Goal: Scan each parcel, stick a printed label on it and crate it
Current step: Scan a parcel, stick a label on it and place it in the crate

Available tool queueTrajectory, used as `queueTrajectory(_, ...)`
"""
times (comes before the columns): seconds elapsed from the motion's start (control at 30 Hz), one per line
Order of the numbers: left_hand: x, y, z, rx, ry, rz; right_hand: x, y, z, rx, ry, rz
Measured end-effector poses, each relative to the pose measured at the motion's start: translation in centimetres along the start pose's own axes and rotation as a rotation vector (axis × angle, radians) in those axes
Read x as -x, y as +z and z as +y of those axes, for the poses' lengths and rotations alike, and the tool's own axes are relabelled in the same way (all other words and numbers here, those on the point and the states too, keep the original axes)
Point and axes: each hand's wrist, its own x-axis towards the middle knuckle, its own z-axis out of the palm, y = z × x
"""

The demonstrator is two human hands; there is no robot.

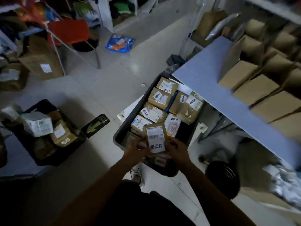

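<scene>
Table: long pale-blue tabletop (211, 75) ran along the right; plain brown cardboard boxes (254, 88) were lined up on it, no labels visible on them.
Main crate: dark grey plastic crate (130, 115) sat on the floor against the table's near edge; roughly eight labelled brown parcels (160, 97) were packed from its far end to the middle. Near end looked mostly unfilled, so I judged it partway done.
Second crate: black crate (24, 137) on the floor at left held a heap of mixed boxes; scanned or not, could not tell.
Current parcel: small brown cardboard parcel (155, 138) with white printed label (156, 146) already stuck on, held over the main crate's near end; only crating seemed left for it.
Left hand (136, 150): fingers curled, pinching the parcel's left edge.
Right hand (176, 150): fingers curled on the parcel's right edge.
</scene>
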Motion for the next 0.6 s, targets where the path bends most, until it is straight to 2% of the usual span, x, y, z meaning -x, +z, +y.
queueTrajectory(0.13, -6.7, -0.9, 4.4, -0.074, 0.003, -0.092, -4.5, 0.3, -3.0, -0.269, 0.117, 0.160)
queueTrajectory(0.27, -13.8, 0.4, 9.4, -0.179, 0.078, -0.155, -10.4, -0.5, -5.1, -0.458, 0.195, 0.381)
queueTrajectory(0.4, -21.3, 3.5, 12.7, -0.237, 0.137, -0.146, -17.5, -2.4, -6.4, -0.363, 0.138, 0.538)
queueTrajectory(0.6, -29.4, 6.8, 15.3, -0.437, 0.317, -0.093, -26.3, -3.4, -4.4, -0.105, 0.134, 0.547)
